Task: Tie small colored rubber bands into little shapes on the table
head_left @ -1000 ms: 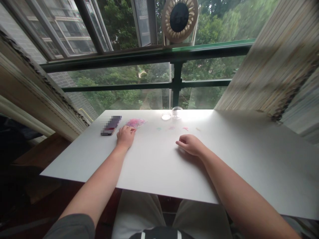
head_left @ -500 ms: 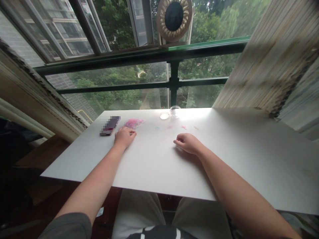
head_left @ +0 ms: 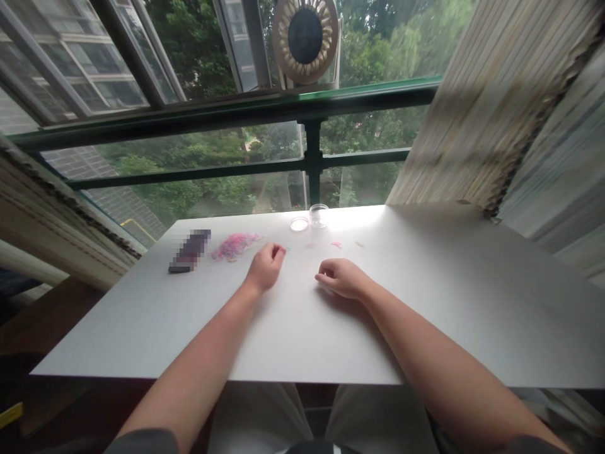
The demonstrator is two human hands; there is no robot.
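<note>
On the white table (head_left: 189,334) lies a loose heap of small pink and multicoloured pieces (head_left: 235,246). My left hand (head_left: 267,267) is right of the heap, its fingers pinched together on something I cannot make out. Beside its fingertips a bit of a small green group (head_left: 288,250) shows. My right hand (head_left: 340,277) rests on the table with curled fingers; whether it holds anything is hidden. Beyond it are a pale pink group (head_left: 311,245), a brighter pink group (head_left: 336,244) and a yellowish group (head_left: 360,244).
A clear round container (head_left: 319,216) and a flat round lid (head_left: 299,224) stand at the table's back edge. A phone (head_left: 190,251), blurred by pixels, lies at the left. Behind the table are a green railing (head_left: 314,151), a round fan (head_left: 305,36) and curtains at both sides.
My left hand has moved right, from the front of the heap to the green group, with its fingers pinched. My right hand has barely moved over the table. The view has shifted.
</note>
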